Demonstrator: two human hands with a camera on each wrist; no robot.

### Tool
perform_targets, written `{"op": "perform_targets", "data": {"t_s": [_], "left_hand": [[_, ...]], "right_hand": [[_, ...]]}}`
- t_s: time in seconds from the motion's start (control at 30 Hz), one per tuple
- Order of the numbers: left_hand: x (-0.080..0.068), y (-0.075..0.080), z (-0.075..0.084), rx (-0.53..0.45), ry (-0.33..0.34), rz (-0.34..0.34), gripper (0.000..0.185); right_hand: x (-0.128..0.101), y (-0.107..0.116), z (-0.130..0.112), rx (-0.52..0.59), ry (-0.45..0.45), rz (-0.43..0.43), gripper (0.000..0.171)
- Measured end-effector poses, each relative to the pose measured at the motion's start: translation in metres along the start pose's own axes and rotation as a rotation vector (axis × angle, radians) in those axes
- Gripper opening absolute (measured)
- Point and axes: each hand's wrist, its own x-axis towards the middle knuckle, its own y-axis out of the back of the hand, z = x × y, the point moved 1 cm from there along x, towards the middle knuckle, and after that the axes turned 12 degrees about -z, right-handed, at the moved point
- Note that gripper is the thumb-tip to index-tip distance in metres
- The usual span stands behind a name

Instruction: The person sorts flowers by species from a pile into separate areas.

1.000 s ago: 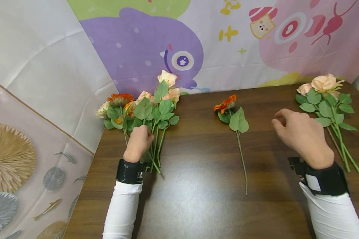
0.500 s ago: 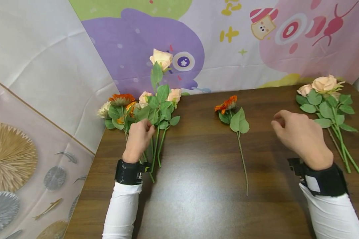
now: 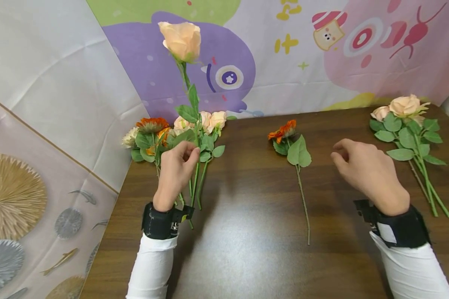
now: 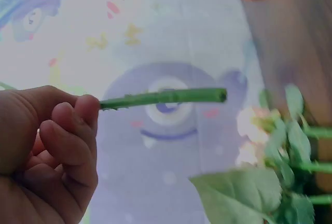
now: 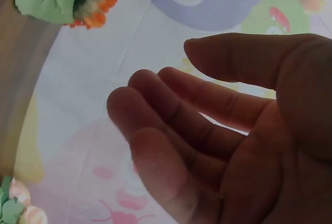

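In the head view my left hand (image 3: 176, 172) pinches the stem of a peach rose (image 3: 182, 41), lifted upright above the left bunch. The left wrist view shows the cut end of its green stem (image 4: 176, 97) sticking out past my curled fingers (image 4: 67, 146). Behind and below lie several flowers, among them peach roses (image 3: 218, 120) and an orange flower (image 3: 151, 124). My right hand (image 3: 372, 172) hovers over the table, its fingers loosely bent and holding nothing, as the right wrist view confirms. It is between a single orange flower (image 3: 282, 131) and a bunch of peach roses (image 3: 405, 106).
The flowers lie on a dark brown wooden table (image 3: 247, 232). A printed cloth (image 3: 284, 83) hangs along its back edge, and another patterned cloth (image 3: 52, 199) hangs on the left. The single orange flower's stem points toward the table's front.
My left hand has raised the peach rose out of the left bunch, and its bloom is much higher and closer now. My right hand has shifted slightly left.
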Motion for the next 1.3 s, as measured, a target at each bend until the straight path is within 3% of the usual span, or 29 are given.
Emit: {"op": "perform_targets", "data": {"t_s": [0.23, 0.37, 0.57, 0.83, 1.13, 1.3], "left_hand": [[-0.004, -0.002, 0.026, -0.165, -0.1, 0.047, 0.008], [-0.007, -0.01, 0.045, -0.299, -0.149, 0.036, 0.008], [-0.015, -0.03, 0.071, -0.414, -0.194, -0.029, 0.006], [-0.026, -0.057, 0.092, -0.457, -0.27, -0.144, 0.004], [-0.031, -0.072, 0.098, -0.424, -0.336, -0.161, 0.004], [-0.032, -0.076, 0.098, -0.387, -0.358, -0.168, 0.004]], "right_hand": [[-0.002, -0.006, -0.02, 0.037, 0.13, 0.072, 0.023], [-0.005, -0.014, -0.041, 0.13, 0.287, 0.106, 0.024], [-0.013, -0.032, -0.074, 0.305, 0.515, 0.068, 0.034], [-0.022, -0.046, -0.093, 0.492, 0.665, 0.067, 0.043], [-0.024, -0.053, -0.099, 0.57, 0.733, 0.205, 0.024], [-0.024, -0.052, -0.099, 0.579, 0.721, 0.259, 0.021]]}}
